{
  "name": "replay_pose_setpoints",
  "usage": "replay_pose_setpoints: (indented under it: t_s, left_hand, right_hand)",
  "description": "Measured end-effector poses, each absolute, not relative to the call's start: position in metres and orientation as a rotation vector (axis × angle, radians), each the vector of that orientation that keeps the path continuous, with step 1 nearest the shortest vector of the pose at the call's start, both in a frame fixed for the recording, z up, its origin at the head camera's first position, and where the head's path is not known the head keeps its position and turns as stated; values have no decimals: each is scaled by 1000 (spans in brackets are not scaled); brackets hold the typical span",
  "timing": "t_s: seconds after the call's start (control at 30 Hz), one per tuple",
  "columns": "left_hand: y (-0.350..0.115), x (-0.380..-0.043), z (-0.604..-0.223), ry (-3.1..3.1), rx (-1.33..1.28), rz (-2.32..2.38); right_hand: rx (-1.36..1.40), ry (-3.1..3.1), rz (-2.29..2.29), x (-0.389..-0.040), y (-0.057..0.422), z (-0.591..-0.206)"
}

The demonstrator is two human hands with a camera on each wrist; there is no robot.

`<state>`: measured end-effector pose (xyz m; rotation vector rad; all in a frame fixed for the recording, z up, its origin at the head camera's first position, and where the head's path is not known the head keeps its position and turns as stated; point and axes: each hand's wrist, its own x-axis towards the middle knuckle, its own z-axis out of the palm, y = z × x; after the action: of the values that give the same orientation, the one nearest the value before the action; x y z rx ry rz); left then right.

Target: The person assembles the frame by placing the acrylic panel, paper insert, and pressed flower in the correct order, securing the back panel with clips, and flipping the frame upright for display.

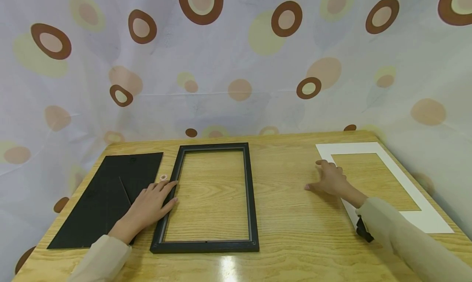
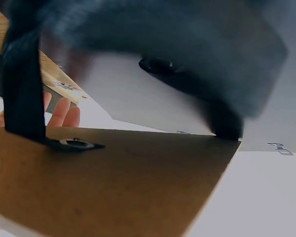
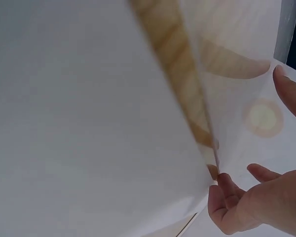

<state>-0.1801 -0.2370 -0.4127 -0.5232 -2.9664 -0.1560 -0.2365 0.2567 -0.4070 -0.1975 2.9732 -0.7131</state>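
A black picture frame without a panel lies flat on the wooden table in the head view. My left hand touches its left side, fingers extended and thumb apart. To the left lies the black backing board, partly beneath that hand and wrist. My right hand, fingers spread, is at the left border of a white mat and holds nothing visible. A brown board fills the lower left wrist view, with fingertips behind it. Fingers appear beside a large white sheet in the right wrist view; contact is unclear.
A pale curtain with brown and yellow circles hangs behind the table and along its sides. Near the frame's left bar is a small flower mark. Blurred dark material blocks much of the left wrist view.
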Motion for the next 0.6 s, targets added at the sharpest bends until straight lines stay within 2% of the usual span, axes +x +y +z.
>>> replay_pose_setpoints:
  t_s: [0.6]
  left_hand:
    - [-236,-181,-412,-2958,-530,-149]
  right_hand:
    - [-135,2942,-811,-238,246,-407]
